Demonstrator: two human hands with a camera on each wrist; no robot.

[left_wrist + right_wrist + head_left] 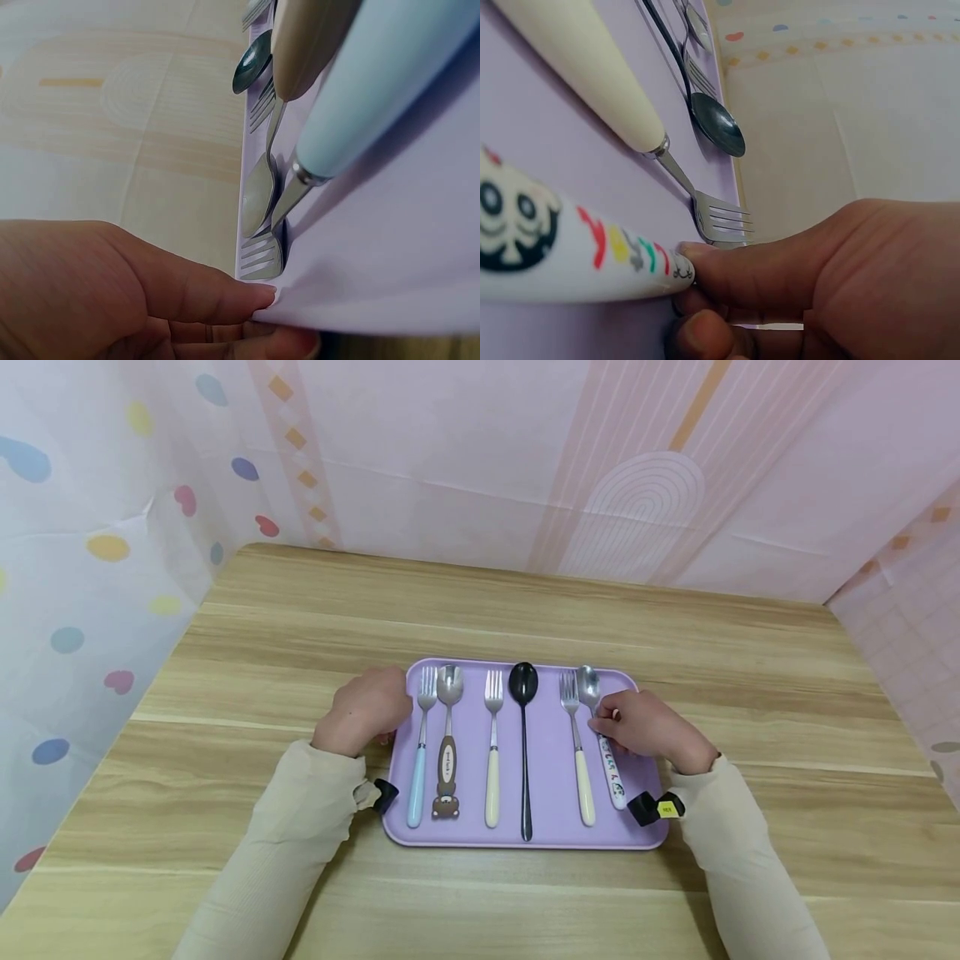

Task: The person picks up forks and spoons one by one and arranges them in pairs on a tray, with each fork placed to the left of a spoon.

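Observation:
A purple tray [468, 777] bears a row of forks and spoons. At its left edge my left hand [371, 710] pinches the rim between thumb and fingers, close to the tines of the blue-handled fork [326, 135]. My right hand [645, 727] pinches a spoon [612, 777] at the neck end of its white, cartoon-printed handle, on the tray's right side. Left of that spoon lies a cream-handled fork [607, 82]. The black long-handled spoon [525, 735], another cream-handled fork [492, 777] and a spoon with a brown bear handle [447, 768] lie between the hands.
The tray sits on a wood-grain table [525, 902]. A pink patterned curtain [465, 460] hangs behind the table, and a dotted white one [97, 610] at the left. A black wrist strap piece [643, 808] overlaps the tray's right front corner in the head view.

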